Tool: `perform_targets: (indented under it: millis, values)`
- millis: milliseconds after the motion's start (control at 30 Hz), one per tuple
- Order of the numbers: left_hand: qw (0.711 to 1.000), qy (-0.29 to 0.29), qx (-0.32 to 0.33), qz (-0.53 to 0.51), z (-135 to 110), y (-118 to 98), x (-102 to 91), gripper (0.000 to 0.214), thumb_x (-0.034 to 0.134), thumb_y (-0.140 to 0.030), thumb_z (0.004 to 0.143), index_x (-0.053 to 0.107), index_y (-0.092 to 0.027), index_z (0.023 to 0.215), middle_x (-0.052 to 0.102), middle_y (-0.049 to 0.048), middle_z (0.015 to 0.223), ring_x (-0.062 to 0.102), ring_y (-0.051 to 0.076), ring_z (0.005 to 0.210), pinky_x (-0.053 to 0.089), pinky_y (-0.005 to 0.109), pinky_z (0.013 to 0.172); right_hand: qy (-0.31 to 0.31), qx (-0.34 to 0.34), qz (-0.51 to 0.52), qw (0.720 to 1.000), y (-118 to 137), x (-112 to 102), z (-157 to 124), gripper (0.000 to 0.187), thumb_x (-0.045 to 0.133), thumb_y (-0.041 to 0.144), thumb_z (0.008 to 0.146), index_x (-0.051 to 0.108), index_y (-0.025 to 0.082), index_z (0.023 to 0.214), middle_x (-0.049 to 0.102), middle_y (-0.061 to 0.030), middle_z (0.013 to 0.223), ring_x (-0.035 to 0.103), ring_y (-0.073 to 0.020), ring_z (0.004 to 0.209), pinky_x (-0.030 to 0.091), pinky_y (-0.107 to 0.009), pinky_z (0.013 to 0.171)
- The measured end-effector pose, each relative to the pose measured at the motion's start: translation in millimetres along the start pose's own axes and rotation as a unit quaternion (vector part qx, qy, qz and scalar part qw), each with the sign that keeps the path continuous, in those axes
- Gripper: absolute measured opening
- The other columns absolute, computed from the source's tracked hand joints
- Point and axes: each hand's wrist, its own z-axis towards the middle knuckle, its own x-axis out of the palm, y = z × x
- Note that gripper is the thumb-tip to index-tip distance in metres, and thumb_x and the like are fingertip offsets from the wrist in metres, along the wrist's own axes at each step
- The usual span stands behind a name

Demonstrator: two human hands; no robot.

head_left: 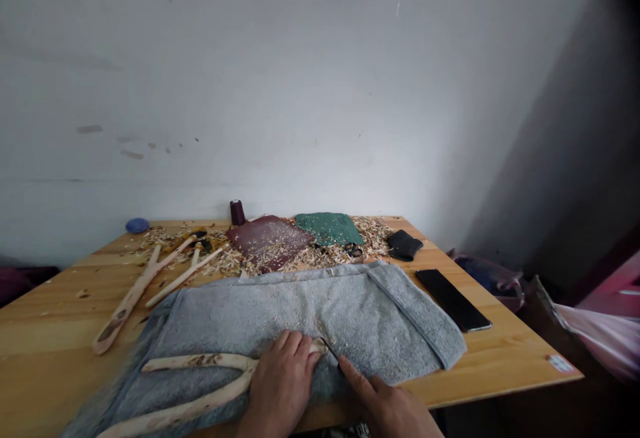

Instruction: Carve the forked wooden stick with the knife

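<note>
My left hand [283, 381] is wrapped round the stem of a peeled, Y-shaped forked stick [244, 377], whose two prongs point to the left. The stick's butt end pokes out past my fingers. At that end rests the thin dark blade of a knife [329, 347]. My right hand [385, 401] is closed on the knife, its handle hidden in the fist and its index finger stretched along toward the blade. Under both hands lies a folded grey towel [240, 311] sprinkled with fine wood bits.
On the wooden table [40, 331] lie two more forked sticks, one thick [135, 293] and one thin [185, 277]. Behind are wood shavings [373, 233], a maroon sheet [265, 238], a green sheet [327, 226] and a thread spool [237, 213]. A phone [453, 299] lies right.
</note>
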Motion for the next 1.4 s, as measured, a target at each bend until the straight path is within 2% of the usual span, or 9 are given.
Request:
perform_targets:
  millis: [133, 267, 433, 667, 867, 1000, 1100, 1233, 1400]
  values:
    - [1.0, 0.006, 0.01, 0.013, 2, 0, -2.5, 0.016, 0.052, -0.02, 0.091, 0.068, -0.022, 0.093, 0.067, 0.0016, 0.092, 0.06, 0.022, 0.093, 0.045, 0.037, 0.079, 0.01, -0.047, -0.029, 0.998, -6, -4, 1, 0.086, 0.051, 0.002, 0.066, 0.032, 0.026, 0.146, 0.067, 0.0038, 0.069, 0.061, -0.0157, 0.042, 0.029, -0.025, 0.035]
    - [1.0, -0.001, 0.017, 0.016, 2, 0, -2.5, 0.015, 0.054, -0.02, 0.09, 0.068, -0.022, 0.092, 0.067, 0.0011, 0.09, 0.06, 0.022, 0.091, 0.045, 0.035, 0.078, 0.011, -0.052, -0.04, 0.998, -7, -9, 2, 0.086, 0.05, 0.002, 0.064, 0.034, 0.026, 0.145, 0.065, 0.0042, 0.066, 0.06, -0.0151, 0.042, 0.029, -0.024, 0.036]
    - [0.999, -0.037, 0.03, 0.027, 1, 3, 2.9, 0.012, 0.056, -0.02, 0.088, 0.068, -0.022, 0.089, 0.067, 0.0012, 0.087, 0.06, 0.021, 0.087, 0.046, 0.035, 0.076, 0.046, -0.012, -0.081, 0.996, 2, -23, 8, 0.085, 0.052, 0.002, 0.064, 0.04, 0.036, 0.141, 0.067, 0.0031, 0.068, 0.063, -0.0165, 0.047, 0.035, -0.022, 0.04]
    - [0.995, -0.063, 0.059, 0.053, 0, 6, 9.7, 0.009, 0.059, -0.019, 0.086, 0.067, -0.02, 0.088, 0.067, 0.0019, 0.085, 0.062, 0.022, 0.084, 0.048, 0.035, 0.072, 0.083, 0.014, -0.059, 0.995, 23, -35, 29, 0.07, 0.055, 0.006, 0.074, 0.048, 0.032, 0.139, 0.07, -0.0052, 0.072, 0.066, -0.0199, 0.048, 0.041, -0.022, 0.04]
    - [0.992, -0.092, 0.08, 0.036, -4, 7, 10.5, 0.008, 0.058, -0.023, 0.087, 0.065, -0.021, 0.084, 0.066, 0.001, 0.08, 0.061, 0.021, 0.079, 0.047, 0.033, 0.068, 0.186, 0.088, -0.054, 0.977, 36, -44, 53, 0.065, 0.048, 0.001, 0.079, 0.05, 0.028, 0.138, 0.072, -0.0107, 0.077, 0.07, -0.0228, 0.058, 0.047, -0.023, 0.047]
    - [0.991, -0.102, 0.081, 0.032, -5, 5, 7.2, 0.008, 0.057, -0.022, 0.088, 0.065, -0.021, 0.085, 0.066, 0.0011, 0.082, 0.061, 0.021, 0.08, 0.047, 0.033, 0.069, 0.184, 0.078, 0.012, 0.98, 20, -39, 46, 0.074, 0.049, 0.001, 0.076, 0.041, 0.029, 0.144, 0.074, -0.0104, 0.084, 0.071, -0.0241, 0.067, 0.05, -0.026, 0.054]
    - [0.99, -0.111, 0.081, 0.028, -7, 5, 5.2, 0.011, 0.055, -0.023, 0.089, 0.065, -0.022, 0.086, 0.066, 0.0012, 0.082, 0.061, 0.021, 0.08, 0.047, 0.034, 0.071, 0.194, 0.11, 0.097, 0.97, 5, -31, 31, 0.076, 0.05, 0.005, 0.074, 0.039, 0.029, 0.145, 0.075, -0.0091, 0.09, 0.071, -0.0237, 0.077, 0.052, -0.028, 0.066]
    - [0.989, -0.121, 0.083, 0.028, -8, 4, 5.6, 0.015, 0.05, -0.023, 0.091, 0.065, -0.021, 0.087, 0.066, 0.0027, 0.083, 0.06, 0.021, 0.08, 0.048, 0.034, 0.071, 0.125, 0.101, 0.193, 0.968, -3, -22, 10, 0.07, 0.049, 0.011, 0.078, 0.039, 0.03, 0.146, 0.075, -0.006, 0.094, 0.071, -0.0211, 0.08, 0.052, -0.026, 0.07]
    - [0.987, -0.138, 0.082, 0.024, -9, 5, 9.1, 0.018, 0.049, -0.026, 0.092, 0.066, -0.021, 0.091, 0.066, 0.0031, 0.083, 0.06, 0.021, 0.08, 0.048, 0.035, 0.072, 0.076, 0.082, 0.185, 0.976, -1, -13, -1, 0.062, 0.048, 0.017, 0.085, 0.041, 0.035, 0.144, 0.075, -0.0027, 0.086, 0.07, -0.0193, 0.068, 0.053, -0.024, 0.062]
